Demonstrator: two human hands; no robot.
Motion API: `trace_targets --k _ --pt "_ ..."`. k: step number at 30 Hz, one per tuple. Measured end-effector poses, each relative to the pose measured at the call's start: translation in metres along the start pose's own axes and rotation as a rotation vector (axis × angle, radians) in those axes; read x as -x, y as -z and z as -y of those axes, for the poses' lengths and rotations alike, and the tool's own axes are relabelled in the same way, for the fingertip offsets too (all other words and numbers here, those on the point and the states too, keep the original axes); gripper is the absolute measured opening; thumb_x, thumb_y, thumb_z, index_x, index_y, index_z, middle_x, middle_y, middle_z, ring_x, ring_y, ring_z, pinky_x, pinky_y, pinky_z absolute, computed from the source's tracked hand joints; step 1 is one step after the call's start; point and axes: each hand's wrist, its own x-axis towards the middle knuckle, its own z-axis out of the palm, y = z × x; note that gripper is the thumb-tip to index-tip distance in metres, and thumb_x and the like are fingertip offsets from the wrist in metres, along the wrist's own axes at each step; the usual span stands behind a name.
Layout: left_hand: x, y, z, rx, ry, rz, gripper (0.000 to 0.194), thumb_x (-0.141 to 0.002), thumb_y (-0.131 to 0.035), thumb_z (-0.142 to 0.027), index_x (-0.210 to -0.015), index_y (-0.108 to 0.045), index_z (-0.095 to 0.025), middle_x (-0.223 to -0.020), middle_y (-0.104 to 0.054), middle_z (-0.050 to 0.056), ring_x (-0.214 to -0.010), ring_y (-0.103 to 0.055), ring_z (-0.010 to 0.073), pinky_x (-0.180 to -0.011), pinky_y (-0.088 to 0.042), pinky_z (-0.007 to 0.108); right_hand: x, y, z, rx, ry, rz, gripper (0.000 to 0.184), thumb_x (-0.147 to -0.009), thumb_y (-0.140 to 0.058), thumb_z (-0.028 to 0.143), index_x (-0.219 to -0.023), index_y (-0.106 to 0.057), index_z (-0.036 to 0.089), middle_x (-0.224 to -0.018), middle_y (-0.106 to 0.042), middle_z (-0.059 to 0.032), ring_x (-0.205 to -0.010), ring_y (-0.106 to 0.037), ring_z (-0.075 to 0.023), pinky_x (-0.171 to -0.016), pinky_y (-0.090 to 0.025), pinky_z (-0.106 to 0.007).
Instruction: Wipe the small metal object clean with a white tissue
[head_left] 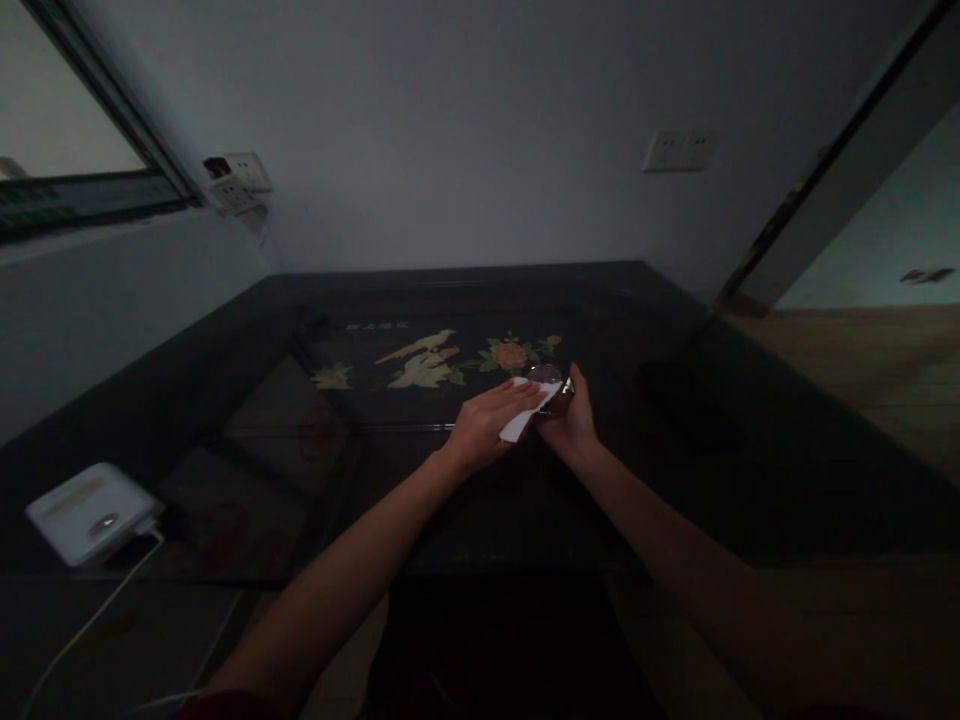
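Observation:
Both my hands meet over the middle of a dark table (750, 470) in a dim room. My left hand (491, 418) lies with fingers stretched out, pressing a white tissue (519, 424) against a small shiny object. My right hand (571, 420) is closed around that small shiny object (553, 382), which looks like glass or a lens with a metal edge; I cannot name it for sure. Under the hands is a dark panel painted with a bird and flowers (435, 358).
A white box-like device (90, 512) with a white cable (97, 610) sits at the table's left front. Wall sockets (238, 182) are at the back left by a window, a switch plate (679, 150) at the back right. A doorway and wooden floor (885, 350) lie right.

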Motion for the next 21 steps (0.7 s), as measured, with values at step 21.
trace_targets --k 21 --pt "-0.001 -0.005 0.005 0.036 0.284 0.071 0.047 -0.089 -0.041 -0.017 -0.135 -0.046 -0.018 -0.14 -0.047 0.01 -0.132 -0.041 0.0194 -0.11 -0.036 0.041 0.007 -0.005 -0.011 0.097 -0.008 0.014 0.032 -0.089 -0.041 0.04 -0.083 -0.067 0.023 -0.073 -0.072 0.001 -0.07 -0.067 -0.0163 -0.069 -0.054 -0.03"
